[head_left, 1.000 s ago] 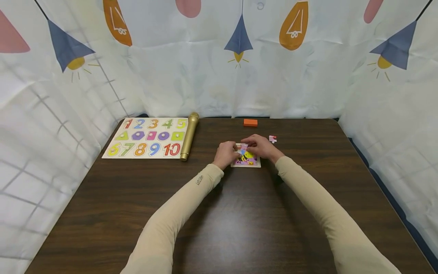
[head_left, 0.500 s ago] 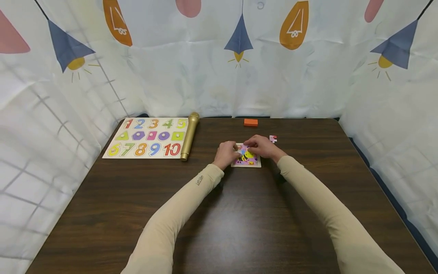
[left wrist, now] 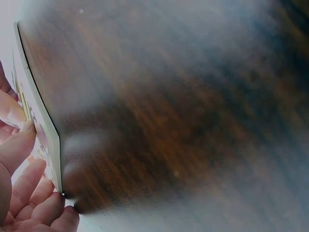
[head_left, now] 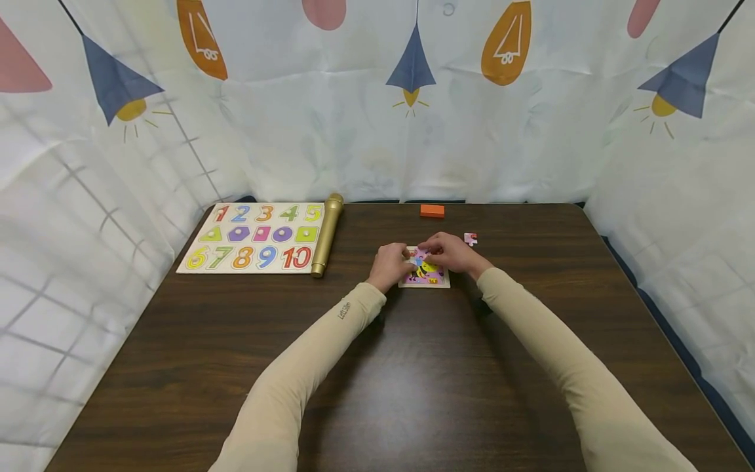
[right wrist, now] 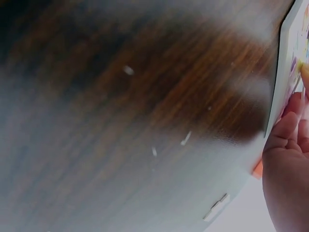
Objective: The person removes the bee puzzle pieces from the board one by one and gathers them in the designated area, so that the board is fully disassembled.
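Observation:
A small square jigsaw puzzle [head_left: 426, 280] with a bee picture and pale frame lies on the table, partly covered by both hands. My left hand [head_left: 390, 265] grips its left side, thumb on the picture and fingers along the frame edge in the left wrist view. From the right, my right hand [head_left: 451, 254] reaches over the upper part, its thumb and fingers pinching a puzzle piece [right wrist: 296, 87] against the board. Both thumb tips are close together over the picture. A loose pink puzzle piece [head_left: 470, 239] lies beyond my right hand.
An orange block [head_left: 432, 211] sits near the table's far edge. At the back left lies a number and shape puzzle board [head_left: 252, 248], with a gold microphone-like cylinder [head_left: 327, 236] along its right side. A printed curtain [head_left: 354, 131] hangs behind the dark wooden table [head_left: 401, 380].
The right hand has shifted very slightly to the right over the puzzle. The left hand, the board and the loose piece stay in place.

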A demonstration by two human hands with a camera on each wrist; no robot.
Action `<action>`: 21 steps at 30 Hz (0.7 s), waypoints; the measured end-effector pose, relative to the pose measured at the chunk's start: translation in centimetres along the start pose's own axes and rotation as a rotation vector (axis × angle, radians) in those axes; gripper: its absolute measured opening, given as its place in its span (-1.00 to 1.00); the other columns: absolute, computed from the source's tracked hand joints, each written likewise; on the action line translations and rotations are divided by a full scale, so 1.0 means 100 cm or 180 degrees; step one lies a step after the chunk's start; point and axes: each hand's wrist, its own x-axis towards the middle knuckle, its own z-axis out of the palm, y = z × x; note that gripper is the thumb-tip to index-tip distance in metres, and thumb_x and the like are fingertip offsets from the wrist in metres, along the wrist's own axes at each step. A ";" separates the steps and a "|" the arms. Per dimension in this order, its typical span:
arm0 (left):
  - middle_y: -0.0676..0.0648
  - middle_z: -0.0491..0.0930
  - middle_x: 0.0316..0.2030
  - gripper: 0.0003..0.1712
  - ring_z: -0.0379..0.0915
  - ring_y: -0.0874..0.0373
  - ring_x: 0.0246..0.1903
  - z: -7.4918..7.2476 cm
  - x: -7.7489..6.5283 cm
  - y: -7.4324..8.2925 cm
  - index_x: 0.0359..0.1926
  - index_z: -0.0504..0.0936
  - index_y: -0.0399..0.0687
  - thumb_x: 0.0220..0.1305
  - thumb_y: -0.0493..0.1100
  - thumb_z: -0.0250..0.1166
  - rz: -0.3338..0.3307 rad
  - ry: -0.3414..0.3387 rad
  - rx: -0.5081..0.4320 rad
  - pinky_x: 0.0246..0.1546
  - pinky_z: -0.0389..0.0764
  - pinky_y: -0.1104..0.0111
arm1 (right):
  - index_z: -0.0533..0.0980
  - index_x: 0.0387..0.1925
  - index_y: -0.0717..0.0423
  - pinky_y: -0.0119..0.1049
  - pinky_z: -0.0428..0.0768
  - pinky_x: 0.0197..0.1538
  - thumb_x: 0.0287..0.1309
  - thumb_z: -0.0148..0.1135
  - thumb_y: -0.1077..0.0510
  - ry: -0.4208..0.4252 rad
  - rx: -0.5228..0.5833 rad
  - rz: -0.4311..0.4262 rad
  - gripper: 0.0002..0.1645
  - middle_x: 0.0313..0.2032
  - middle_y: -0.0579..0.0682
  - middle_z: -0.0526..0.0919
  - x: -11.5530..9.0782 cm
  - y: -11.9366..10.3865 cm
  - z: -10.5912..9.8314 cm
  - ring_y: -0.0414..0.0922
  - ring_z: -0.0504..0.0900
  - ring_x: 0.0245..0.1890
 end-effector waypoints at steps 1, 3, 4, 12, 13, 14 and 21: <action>-0.12 0.66 -0.16 -0.73 0.48 0.07 -0.26 0.000 0.000 0.000 -0.18 0.67 -0.22 0.19 -0.13 0.43 -0.0002 -0.0001 -0.0004 -0.15 0.59 0.28 | 0.57 0.17 0.13 -0.08 0.50 0.07 0.28 0.26 0.18 0.0007 -0.0015 0.0005 -0.57 0.04 0.11 0.52 0.000 0.000 0.000 0.01 0.48 -0.03; -0.11 0.65 -0.16 -0.73 0.48 0.07 -0.26 0.000 0.000 0.000 -0.18 0.67 -0.22 0.19 -0.13 0.43 -0.0006 -0.0003 -0.0011 -0.16 0.59 0.29 | 0.57 0.17 0.11 -0.08 0.50 0.08 0.29 0.25 0.17 0.0031 -0.0009 0.0036 -0.58 0.03 0.10 0.54 -0.001 0.000 0.000 0.01 0.48 -0.02; -0.11 0.65 -0.16 -0.73 0.48 0.07 -0.26 0.000 0.000 0.000 -0.18 0.67 -0.22 0.19 -0.12 0.43 -0.0008 -0.0004 -0.0017 -0.16 0.59 0.29 | 0.58 0.17 0.10 -0.08 0.49 0.09 0.29 0.25 0.16 0.0043 -0.0001 0.0060 -0.58 0.03 0.09 0.54 -0.001 0.000 0.000 0.00 0.49 -0.01; -0.11 0.65 -0.15 -0.72 0.47 0.07 -0.27 0.000 -0.001 0.000 -0.17 0.67 -0.21 0.19 -0.12 0.43 -0.0023 -0.0014 -0.0025 -0.16 0.59 0.29 | 0.58 0.17 0.09 -0.04 0.48 0.16 0.30 0.24 0.14 0.0100 0.0040 0.0140 -0.58 0.06 0.09 0.56 -0.004 0.001 0.002 0.03 0.50 0.04; -0.11 0.65 -0.15 -0.73 0.47 0.07 -0.27 0.000 -0.001 0.000 -0.17 0.67 -0.21 0.19 -0.12 0.43 -0.0024 -0.0015 -0.0037 -0.15 0.59 0.29 | 0.57 0.18 0.09 -0.04 0.48 0.16 0.31 0.23 0.15 0.0104 0.0037 0.0134 -0.58 0.07 0.10 0.56 -0.004 0.001 0.001 0.03 0.50 0.05; -0.11 0.65 -0.15 -0.73 0.48 0.07 -0.26 -0.001 -0.001 0.000 -0.17 0.67 -0.22 0.19 -0.12 0.43 -0.0023 -0.0015 -0.0044 -0.14 0.59 0.28 | 0.58 0.18 0.09 -0.04 0.48 0.16 0.31 0.23 0.15 0.0110 0.0042 0.0134 -0.58 0.07 0.10 0.56 -0.004 0.001 0.001 0.03 0.49 0.05; -0.11 0.66 -0.14 -0.72 0.48 0.07 -0.23 0.000 0.000 -0.001 -0.16 0.69 -0.22 0.19 -0.12 0.44 -0.0021 -0.0010 -0.0080 -0.10 0.58 0.27 | 0.59 0.16 0.09 -0.05 0.50 0.15 0.31 0.23 0.16 0.0157 0.0123 0.0132 -0.60 0.09 0.10 0.55 -0.005 0.002 0.001 0.04 0.50 0.07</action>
